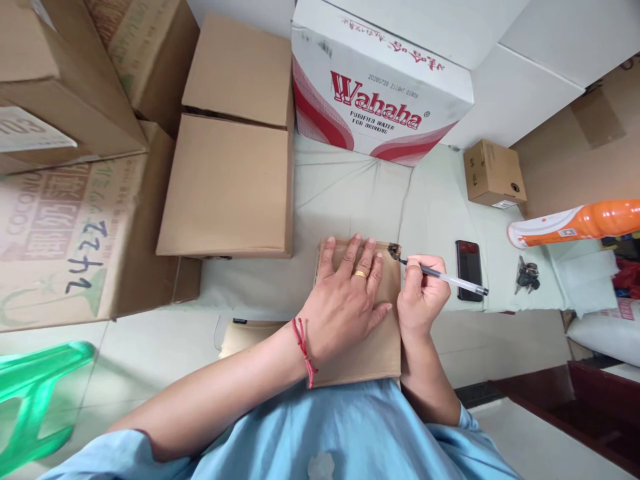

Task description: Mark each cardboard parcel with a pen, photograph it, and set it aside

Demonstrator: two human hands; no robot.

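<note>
Left of the L hand (pixel 345 300), a plain brown carton (pixel 230 183) is sitting on the table (pixel 240 287). The L hand is lying palm-down, fingers slightly apart, not gripping; it's pressing on a flat brown cardboard piece (pixel 363 360), which is sticking out past the table edge twd the torso. Beyond the L hand, a Wahaha water carton (pixel 380 93) is standing. Btwn the hands, a dark ragged patch (pixel 395 251) is showing at the cardboard's far R corner. The R hand (pixel 423 293) is pinching a pen (pixel 463 281), fingers closed on it, tip pointing at the patch; contact's too small to tell. Right of the R hand, a phone (pixel 469 270) is lying, then keys (pixel 527 275). Risks, prob.: tip snagging on ragged bits & skidding; cardboard tilting if the L hand's pressing too hard past the edge.
</note>
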